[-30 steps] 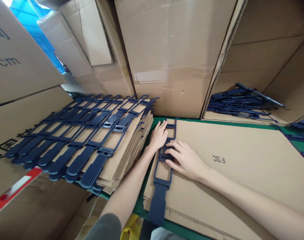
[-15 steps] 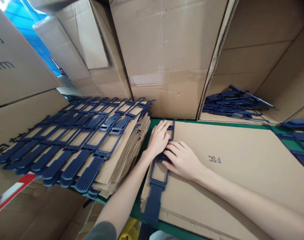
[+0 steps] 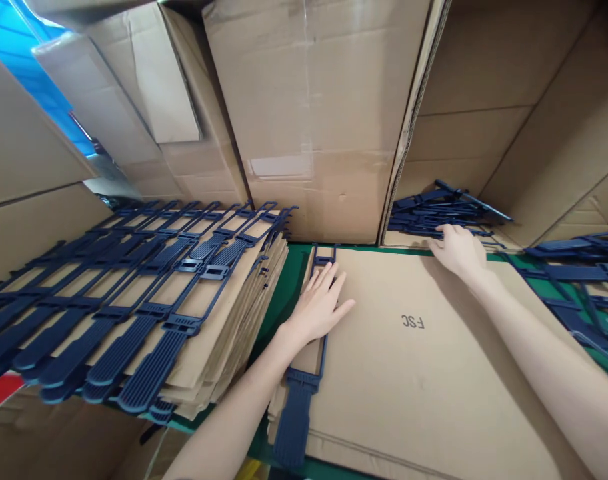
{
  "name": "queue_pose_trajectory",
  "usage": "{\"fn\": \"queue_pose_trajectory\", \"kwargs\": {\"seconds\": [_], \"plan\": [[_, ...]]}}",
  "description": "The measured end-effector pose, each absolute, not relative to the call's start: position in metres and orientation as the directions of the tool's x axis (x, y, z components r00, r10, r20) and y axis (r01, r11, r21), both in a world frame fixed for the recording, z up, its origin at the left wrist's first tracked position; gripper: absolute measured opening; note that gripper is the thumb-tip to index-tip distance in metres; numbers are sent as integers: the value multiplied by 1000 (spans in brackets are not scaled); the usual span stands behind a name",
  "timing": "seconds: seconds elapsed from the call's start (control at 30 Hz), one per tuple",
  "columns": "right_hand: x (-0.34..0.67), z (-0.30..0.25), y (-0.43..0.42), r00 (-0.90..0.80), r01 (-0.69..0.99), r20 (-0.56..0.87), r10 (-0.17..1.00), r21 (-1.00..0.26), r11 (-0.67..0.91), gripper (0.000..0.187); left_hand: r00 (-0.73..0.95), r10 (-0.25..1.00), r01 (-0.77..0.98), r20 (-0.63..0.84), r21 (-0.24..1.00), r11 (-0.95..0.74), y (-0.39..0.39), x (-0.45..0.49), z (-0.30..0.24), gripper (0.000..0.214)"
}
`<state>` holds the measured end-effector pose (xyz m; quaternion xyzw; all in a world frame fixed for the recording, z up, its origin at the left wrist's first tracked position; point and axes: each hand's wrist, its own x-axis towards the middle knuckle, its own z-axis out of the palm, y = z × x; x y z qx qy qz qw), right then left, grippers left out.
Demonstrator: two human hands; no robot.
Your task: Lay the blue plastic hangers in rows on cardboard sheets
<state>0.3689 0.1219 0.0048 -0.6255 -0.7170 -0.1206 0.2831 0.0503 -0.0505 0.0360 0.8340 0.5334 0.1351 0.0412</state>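
My left hand lies with fingers spread over the middle of a dark blue plastic frame piece, which rests along the left side of a flat cardboard sheet marked FSC. The piece's ribbed, broad end points toward me and its midsection is hidden under the hand. My right hand is over the far edge of the sheet, at the front of an open box holding a heap of blue plastic parts. Its fingers are curled; whether they touch or pinch a part I cannot make out.
On the left, rows of blue frame pieces lie on a tall stack of cardboard sheets. Large cartons wall off the back. More blue parts lie at the right on the green table surface.
My right hand has left the blue piece and moved right and away from me to the box of parts. My left hand stays on the piece, its fingers more spread. The view has shifted slightly.
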Motion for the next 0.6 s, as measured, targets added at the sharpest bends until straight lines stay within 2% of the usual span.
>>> {"fn": "queue_pose_trajectory", "kwargs": {"seconds": [0.17,0.4,0.6], "plan": [[412,-26,139,27,978,514,857,-192,84,32,388,910,891,146,193,-410,-47,48,30,60],[408,-23,139,74,992,448,891,-120,-21,37,388,913,893,124,192,-406,-45,47,29,56],[407,-17,133,-2,993,549,836,-99,68,29,381,919,894,106,209,-395,-46,48,32,53]]}}
